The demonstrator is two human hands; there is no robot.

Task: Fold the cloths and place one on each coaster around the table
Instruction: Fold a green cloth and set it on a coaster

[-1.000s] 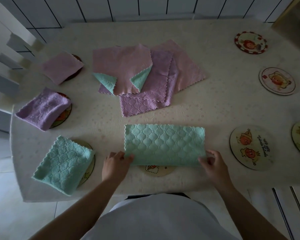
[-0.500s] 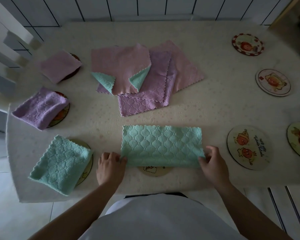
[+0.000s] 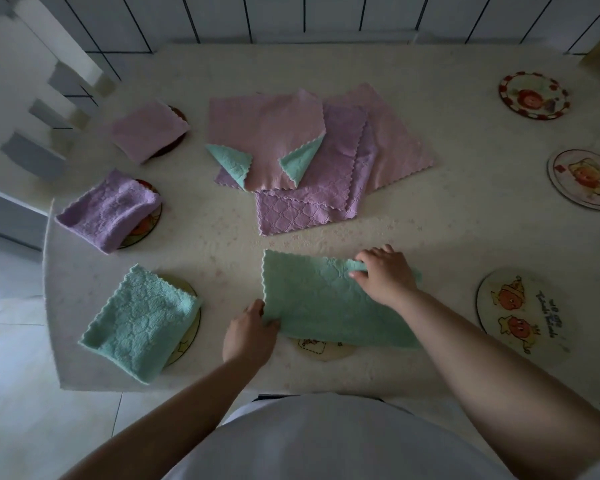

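Observation:
A half-folded mint green cloth (image 3: 321, 306) lies at the table's near edge, partly covering a coaster (image 3: 323, 349). My left hand (image 3: 248, 336) pinches its near left corner. My right hand (image 3: 385, 275) grips its far right edge, lifted and carried over toward the left. Three folded cloths sit on coasters at the left: mint (image 3: 137, 322), purple (image 3: 110, 209), pink (image 3: 149, 129). A pile of unfolded pink and purple cloths (image 3: 312, 154) lies mid-table.
Bare picture coasters lie along the right side: one near (image 3: 523, 317), one further back (image 3: 584, 178), one at the far right (image 3: 532, 95). A white chair (image 3: 42, 109) stands at the left. The table edge runs just before my body.
My right hand left the near right corner, took the cloth's right edge and swung it up and leftward. The left hand stayed at the near left corner.

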